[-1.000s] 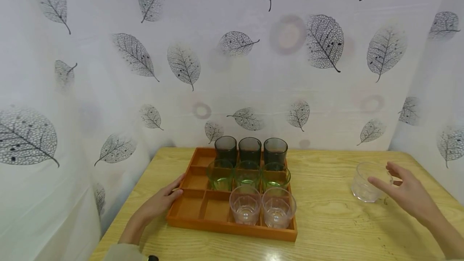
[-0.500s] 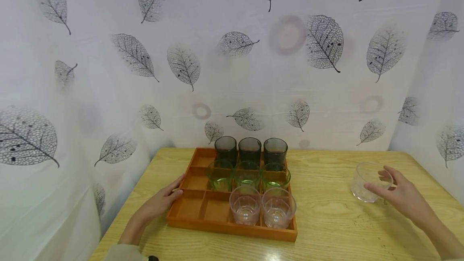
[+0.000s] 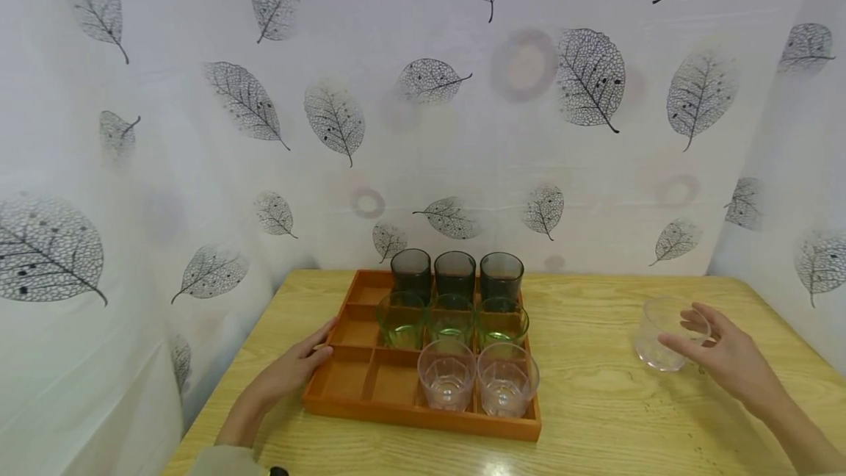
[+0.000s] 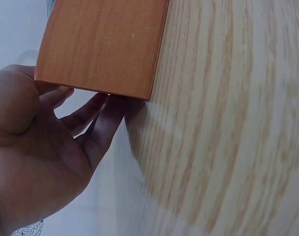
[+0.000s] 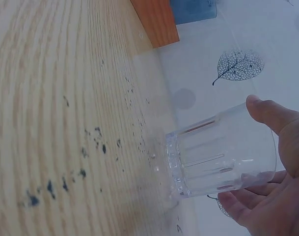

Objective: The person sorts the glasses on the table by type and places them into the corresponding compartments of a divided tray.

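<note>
At the right, my right hand [image 3: 734, 358] grips a clear drinking glass [image 5: 223, 152] around its upper part, thumb on one side and fingers on the other. The glass is upright, its base close over the table in the right wrist view. My left hand [image 3: 294, 369] holds the left side of an orange-brown wooden tray [image 3: 423, 415], thumb at the rim and fingers against the outer wall [image 4: 100, 49]. In the tray's front row are two clear glasses [image 3: 446, 380] [image 3: 507, 384]. Green glasses [image 3: 402, 325] fill part of the middle row, and dark grey glasses [image 3: 411, 274] the back row.
The tray's left compartments [image 3: 340, 373] hold no glass, nor does the one beside them in front. Pale wood table [image 3: 595, 402] lies between tray and right hand. A white leaf-patterned curtain [image 3: 436, 145] surrounds the back and sides.
My right hand has moved left and closed its fingers round the clear glass, which has shifted slightly left. My left hand and the tray stay in place.
</note>
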{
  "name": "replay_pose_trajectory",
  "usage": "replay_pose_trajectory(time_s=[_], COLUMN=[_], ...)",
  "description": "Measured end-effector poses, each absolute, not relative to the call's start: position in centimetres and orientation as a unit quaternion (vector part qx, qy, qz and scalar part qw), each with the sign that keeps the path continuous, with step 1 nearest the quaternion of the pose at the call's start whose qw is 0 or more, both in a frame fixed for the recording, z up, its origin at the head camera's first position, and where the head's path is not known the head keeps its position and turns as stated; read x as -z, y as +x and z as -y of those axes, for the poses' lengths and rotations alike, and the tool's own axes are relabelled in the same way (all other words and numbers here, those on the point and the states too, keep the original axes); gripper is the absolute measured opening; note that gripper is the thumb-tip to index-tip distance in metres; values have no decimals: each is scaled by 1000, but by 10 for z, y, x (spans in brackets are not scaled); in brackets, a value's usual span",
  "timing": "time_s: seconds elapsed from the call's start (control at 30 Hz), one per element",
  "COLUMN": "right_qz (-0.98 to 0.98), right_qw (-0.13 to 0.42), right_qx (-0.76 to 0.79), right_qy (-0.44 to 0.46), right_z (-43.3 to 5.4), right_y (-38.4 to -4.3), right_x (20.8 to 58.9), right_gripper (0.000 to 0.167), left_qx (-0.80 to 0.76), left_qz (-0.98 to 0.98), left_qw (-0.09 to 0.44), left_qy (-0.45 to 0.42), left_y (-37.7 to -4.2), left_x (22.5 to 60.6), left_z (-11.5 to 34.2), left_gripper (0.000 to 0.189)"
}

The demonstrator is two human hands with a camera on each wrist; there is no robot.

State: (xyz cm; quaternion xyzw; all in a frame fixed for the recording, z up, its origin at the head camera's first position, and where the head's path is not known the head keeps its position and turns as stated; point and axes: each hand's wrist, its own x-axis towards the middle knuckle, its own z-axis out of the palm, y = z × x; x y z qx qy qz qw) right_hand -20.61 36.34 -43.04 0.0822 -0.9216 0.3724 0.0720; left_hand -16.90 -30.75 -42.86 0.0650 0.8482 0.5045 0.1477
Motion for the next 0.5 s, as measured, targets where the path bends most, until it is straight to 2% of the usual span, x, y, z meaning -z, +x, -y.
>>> replay_pose_trajectory(time_s=[0.5], right_qz=[917], right_qw=[57], right_qx=[-378], right_qy=[111], right_z=[-324], right_y=[-195], right_x=[397], right_gripper=[90], left_qx=[-508], left_qz=[-845], left_qw=[153], left_qy=[74], left_y=[-169], left_x=[427], left_z=[307], left_gripper=[65])
